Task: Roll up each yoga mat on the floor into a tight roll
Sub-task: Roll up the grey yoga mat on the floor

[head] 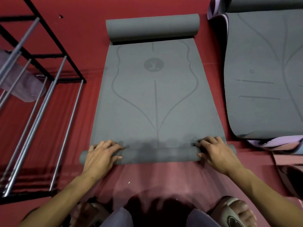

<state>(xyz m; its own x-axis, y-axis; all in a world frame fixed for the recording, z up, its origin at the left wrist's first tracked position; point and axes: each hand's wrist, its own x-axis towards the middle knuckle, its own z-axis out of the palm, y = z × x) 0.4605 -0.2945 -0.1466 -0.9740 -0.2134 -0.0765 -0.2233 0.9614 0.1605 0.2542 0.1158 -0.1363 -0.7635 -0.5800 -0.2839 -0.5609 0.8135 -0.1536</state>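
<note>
mat: grey yoga mat (155, 99) on floor (78, 18), both ends curled
left hand (101, 155): our fingers curled over near roll (157, 155)
right hand (216, 153): same, gripping roll

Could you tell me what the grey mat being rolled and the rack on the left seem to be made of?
Mat: apparently soft foam or rubber, matte, with pressed-in lines; it curls into a roll without creasing. Rack: looks like metal, a black-painted frame with bare grey rods that show a dull sheen.

Grey yoga mat (155, 104) flat on red floor, near end in a thin roll, far end curled, second grey mat (262, 71) seemingly unrolled beside it
</note>
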